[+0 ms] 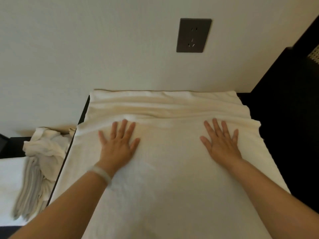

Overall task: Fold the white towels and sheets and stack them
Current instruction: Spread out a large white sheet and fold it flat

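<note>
A large white towel [165,169] lies spread over a dark table top, reaching from the wall down to the bottom of the view. Its far part near the wall is bunched into long wrinkles. My left hand [119,144] presses flat on the towel left of centre, fingers straight and spread. My right hand [221,141] lies flat on it right of centre in the same way. A pale bracelet sits on my left wrist.
A crumpled heap of white and grey cloths [40,161] lies on a lower surface to the left. The table's dark edge [84,112] shows at the left. A dark wall socket [193,35] is above. Dark furniture [290,118] stands close on the right.
</note>
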Demonstrator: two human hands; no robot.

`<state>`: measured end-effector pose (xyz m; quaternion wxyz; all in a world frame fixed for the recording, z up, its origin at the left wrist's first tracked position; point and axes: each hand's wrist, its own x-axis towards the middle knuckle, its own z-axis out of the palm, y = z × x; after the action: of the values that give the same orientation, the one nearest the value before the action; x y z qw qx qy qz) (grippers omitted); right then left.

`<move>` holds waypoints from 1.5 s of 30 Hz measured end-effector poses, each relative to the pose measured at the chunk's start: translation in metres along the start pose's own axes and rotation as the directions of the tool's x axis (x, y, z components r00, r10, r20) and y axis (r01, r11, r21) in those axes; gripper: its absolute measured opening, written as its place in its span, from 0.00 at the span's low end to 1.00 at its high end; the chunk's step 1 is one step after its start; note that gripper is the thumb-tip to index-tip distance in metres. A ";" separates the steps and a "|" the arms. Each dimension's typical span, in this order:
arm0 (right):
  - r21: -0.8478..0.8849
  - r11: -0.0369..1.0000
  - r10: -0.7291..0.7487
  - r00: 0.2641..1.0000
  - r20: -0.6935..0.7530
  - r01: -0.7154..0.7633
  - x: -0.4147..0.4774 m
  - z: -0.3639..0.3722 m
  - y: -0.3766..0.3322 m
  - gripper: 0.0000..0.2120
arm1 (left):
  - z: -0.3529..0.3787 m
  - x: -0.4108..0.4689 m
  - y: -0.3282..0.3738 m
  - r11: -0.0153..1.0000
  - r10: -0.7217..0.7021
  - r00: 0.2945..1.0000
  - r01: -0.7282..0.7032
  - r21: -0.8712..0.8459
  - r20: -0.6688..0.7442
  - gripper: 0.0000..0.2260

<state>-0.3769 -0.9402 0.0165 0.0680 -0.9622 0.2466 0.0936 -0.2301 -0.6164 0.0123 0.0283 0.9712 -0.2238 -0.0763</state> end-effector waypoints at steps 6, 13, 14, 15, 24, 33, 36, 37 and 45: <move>0.034 0.999 0.033 0.999 0.011 -0.033 0.022 -0.026 -0.047 0.32 | -0.024 0.030 0.022 1.000 0.012 0.999 -0.012 -0.027 0.029 0.30; -0.016 0.945 -0.326 0.940 -0.100 0.326 -0.080 0.029 -0.077 0.31 | 0.013 -0.070 0.032 0.969 0.245 0.969 -0.245 0.033 -0.004 0.29; -0.015 0.961 -0.275 0.954 -0.121 0.275 -0.078 0.028 -0.057 0.30 | 0.012 -0.071 0.016 0.980 0.193 0.981 -0.192 0.041 -0.020 0.30; -0.012 0.978 -0.209 0.968 -0.140 0.209 -0.074 0.026 -0.035 0.29 | 0.009 -0.070 0.001 0.989 0.146 0.988 -0.144 0.040 -0.044 0.30; 0.041 0.995 -0.087 0.991 -0.103 0.092 -0.083 0.017 -0.072 0.31 | 0.004 -0.098 0.054 0.985 0.150 0.987 -0.154 -0.083 -0.050 0.29; 0.005 0.991 0.135 0.989 -0.062 -0.135 -0.085 0.017 0.056 0.31 | 0.014 -0.107 -0.023 0.999 -0.040 0.998 0.041 0.012 -0.042 0.31; 0.009 0.991 0.132 0.991 -0.023 -0.132 -0.077 0.014 0.064 0.31 | 0.012 -0.108 -0.018 0.998 -0.057 0.998 0.057 0.006 -0.021 0.31; 0.011 0.991 0.135 0.991 -0.008 -0.135 -0.075 0.012 0.063 0.31 | 0.011 -0.108 -0.017 0.998 -0.059 0.998 0.059 0.004 -0.019 0.31; 0.089 0.993 0.083 0.995 -0.046 -0.079 -0.128 0.008 0.013 0.35 | 0.006 -0.150 -0.022 0.996 0.005 1.000 -0.006 -0.086 -0.016 0.33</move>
<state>-0.4946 -0.8913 0.0351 0.1001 -0.9495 0.2909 0.0615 -0.3553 -0.5308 0.0248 0.0722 0.9691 -0.2228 -0.0780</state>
